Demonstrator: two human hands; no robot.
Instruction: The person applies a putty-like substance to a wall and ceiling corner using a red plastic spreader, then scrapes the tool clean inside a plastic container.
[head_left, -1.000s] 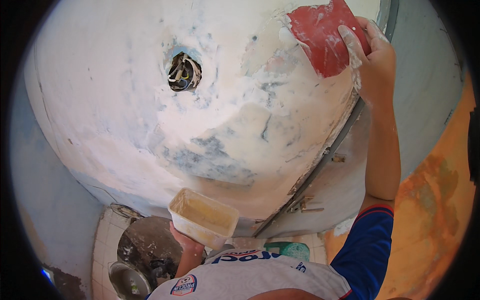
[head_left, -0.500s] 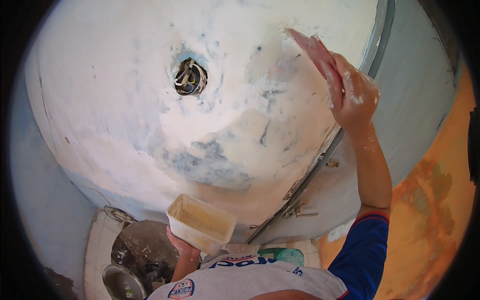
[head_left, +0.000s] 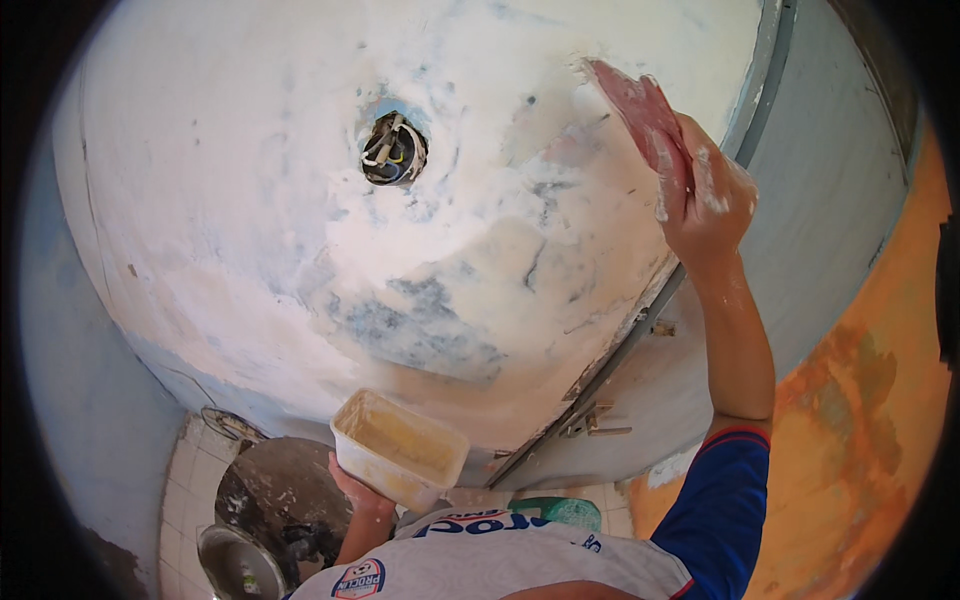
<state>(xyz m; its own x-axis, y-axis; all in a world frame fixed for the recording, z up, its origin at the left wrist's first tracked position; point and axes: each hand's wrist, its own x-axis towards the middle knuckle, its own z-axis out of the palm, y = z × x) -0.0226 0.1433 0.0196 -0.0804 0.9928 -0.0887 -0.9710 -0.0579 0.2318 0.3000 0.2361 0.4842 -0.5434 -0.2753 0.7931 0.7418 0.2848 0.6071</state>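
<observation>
My right hand (head_left: pixel 708 195), dusted with white, grips a flat reddish putty spreader (head_left: pixel 640 112). The spreader's far edge is at the patchy white wall (head_left: pixel 230 200), right of a hole (head_left: pixel 394 150) with wires in it. Low in front of my body, my left hand (head_left: pixel 362 490) is closed on the side of a rectangular white plastic tub (head_left: pixel 400 492). A pale yellowish coating covers the tub's inner walls and bottom. Part of my left hand's fingers is hidden by the tub.
A grey door (head_left: pixel 640 400) with a handle (head_left: pixel 608 431) stands right of the wall, beyond a dark frame strip. On the tiled floor are a round, stained dark board or tabletop (head_left: pixel 270 480), a metal pot (head_left: pixel 235 565) and a green basin (head_left: pixel 570 512). An orange wall (head_left: pixel 840 470) lies at right.
The spreader has tilted, so more of its flat face shows, with its edge still near the same patch of wall. The tub stays in my left hand. The whole view has shifted slightly.
</observation>
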